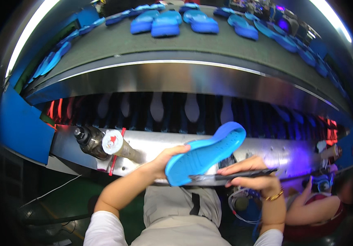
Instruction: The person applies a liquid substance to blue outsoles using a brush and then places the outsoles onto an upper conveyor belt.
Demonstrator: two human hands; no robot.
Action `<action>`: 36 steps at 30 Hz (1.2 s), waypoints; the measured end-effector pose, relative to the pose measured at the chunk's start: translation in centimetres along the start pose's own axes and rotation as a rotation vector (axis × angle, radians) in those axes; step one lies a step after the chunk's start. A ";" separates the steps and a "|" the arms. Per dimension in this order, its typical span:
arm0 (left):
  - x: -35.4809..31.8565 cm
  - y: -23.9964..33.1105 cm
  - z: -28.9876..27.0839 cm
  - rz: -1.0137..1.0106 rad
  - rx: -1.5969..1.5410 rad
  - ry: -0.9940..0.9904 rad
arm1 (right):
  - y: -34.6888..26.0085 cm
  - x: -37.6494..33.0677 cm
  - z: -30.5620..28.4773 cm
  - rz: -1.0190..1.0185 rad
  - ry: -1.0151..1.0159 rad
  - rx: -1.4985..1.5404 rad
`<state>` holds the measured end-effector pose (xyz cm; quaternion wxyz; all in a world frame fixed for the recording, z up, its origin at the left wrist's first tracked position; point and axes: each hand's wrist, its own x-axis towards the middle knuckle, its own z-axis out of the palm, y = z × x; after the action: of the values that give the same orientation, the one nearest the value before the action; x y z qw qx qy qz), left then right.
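My left hand (166, 161) grips a bright blue shoe sole (203, 158) by its left side, thumb along the rim. The sole is tilted, its hollow inner face turned up, one end raised to the right and the other low near my lap. In my right hand (252, 174) lies a slim black-handled brush (242, 175), pinched between fingers and thumb. Its greyish tip reaches the low end of the sole, right at the edge. Whether the tip presses on the sole is too small to tell.
A metal ledge (156, 141) carries a dark bottle (89, 141) and a round-lidded container (117, 143) at left. Behind it, a green conveyor belt (119, 45) bears several blue soles (166, 24). Another person's arm (312, 207) shows at lower right.
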<state>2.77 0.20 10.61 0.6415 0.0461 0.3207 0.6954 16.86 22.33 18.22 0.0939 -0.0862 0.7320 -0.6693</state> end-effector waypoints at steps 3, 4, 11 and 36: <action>1.1 -1.5 0.1 0.046 -0.153 0.063 | 3.4 1.5 -0.1 0.139 0.173 -0.034; 1.2 -2.2 -0.9 0.050 -0.199 0.050 | 5.0 1.1 -1.3 0.068 0.321 -0.022; 0.6 -2.8 -2.7 0.140 -0.165 0.029 | 6.7 -0.5 2.3 0.001 0.586 -0.088; 1.0 27.3 5.2 0.961 1.798 1.168 | 15.9 -4.8 1.3 -0.134 0.914 0.888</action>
<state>-18.47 3.90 28.17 -0.1948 0.2727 0.8915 0.3047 21.80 23.73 2.43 -0.2429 0.2096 0.3443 -0.8823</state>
